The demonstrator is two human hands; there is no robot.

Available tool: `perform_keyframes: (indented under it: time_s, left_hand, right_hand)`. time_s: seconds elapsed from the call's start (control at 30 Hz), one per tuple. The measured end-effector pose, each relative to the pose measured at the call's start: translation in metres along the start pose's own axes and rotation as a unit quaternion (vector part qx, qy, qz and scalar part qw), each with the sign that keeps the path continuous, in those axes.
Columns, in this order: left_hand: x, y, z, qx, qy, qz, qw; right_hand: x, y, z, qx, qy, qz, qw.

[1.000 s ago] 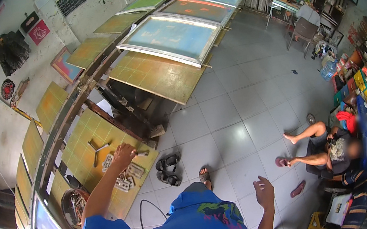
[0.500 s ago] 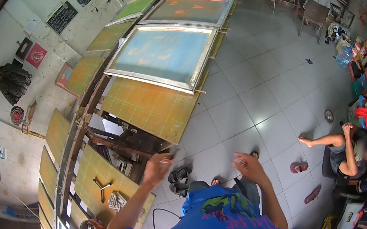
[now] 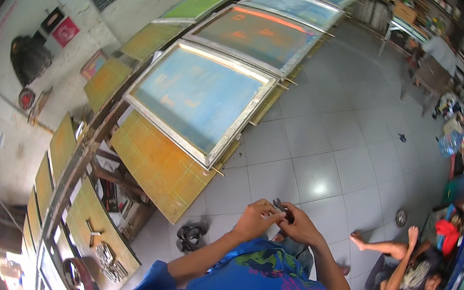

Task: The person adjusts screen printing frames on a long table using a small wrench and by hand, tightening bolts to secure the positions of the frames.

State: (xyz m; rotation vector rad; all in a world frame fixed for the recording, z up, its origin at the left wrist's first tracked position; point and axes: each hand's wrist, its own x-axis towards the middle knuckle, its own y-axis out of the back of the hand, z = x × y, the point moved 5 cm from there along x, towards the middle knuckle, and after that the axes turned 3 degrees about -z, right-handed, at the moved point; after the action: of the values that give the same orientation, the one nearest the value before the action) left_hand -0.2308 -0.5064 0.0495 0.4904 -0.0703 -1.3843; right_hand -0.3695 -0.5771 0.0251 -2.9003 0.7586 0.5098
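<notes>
Both my hands meet in front of my body, over the floor. My right hand [image 3: 302, 227] is closed round a small dark open-ended wrench [image 3: 279, 204], whose jaw sticks up past the fingers. My left hand [image 3: 254, 220] is closed too, its fingertips bunched against the wrench and the right hand's fingers. Whatever the left fingers pinch is hidden. The nearest board is a yellow-orange printing board [image 3: 155, 167], ahead and to the left, partly under a silver-framed screen with blue mesh [image 3: 202, 99].
More framed screens, one with orange mesh [image 3: 255, 35], line the rack. On a board at left lie a Y-shaped wrench [image 3: 93, 232] and metal parts [image 3: 109, 263]. Black sandals [image 3: 190, 235] sit on the tiles. A person [image 3: 400, 266] sits at lower right, another [image 3: 438, 53] farther back.
My hands were apart and have come together, with the wrench now showing between them. My view has turned, so the rack and the seated person appear shifted.
</notes>
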Motion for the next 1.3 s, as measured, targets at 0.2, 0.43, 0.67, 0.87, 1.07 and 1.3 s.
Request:
perform_keyframes:
  time_s: [0.2,0.43,0.67,0.87,1.07,1.3]
  left_hand:
    - [0.036,0.089,-0.068,-0.026,0.119,0.289,0.950]
    - [0.032,0.174,-0.129,-0.025,0.205,0.484,0.850]
    - [0.056,0.190,-0.136,-0.112,0.203,0.531,0.815]
    - [0.075,0.206,-0.133,-0.058,0.295,0.535,0.789]
    - [0.089,0.212,-0.150,-0.006,0.372,0.563,0.738]
    - [0.100,0.214,-0.144,-0.057,0.445,0.587,0.674]
  right_hand:
    - [0.097,0.092,-0.008,-0.195,0.065,0.139,0.969]
    - [0.257,0.160,-0.094,-0.323,0.073,0.200,0.922]
    - [0.422,0.194,-0.162,-0.529,0.250,0.207,0.784]
    - [0.491,0.175,-0.170,-0.584,0.157,0.099,0.790]
    - [0.494,0.185,-0.161,-0.529,0.237,0.167,0.798]
    - [0.514,0.194,-0.150,-0.533,0.201,0.147,0.808]
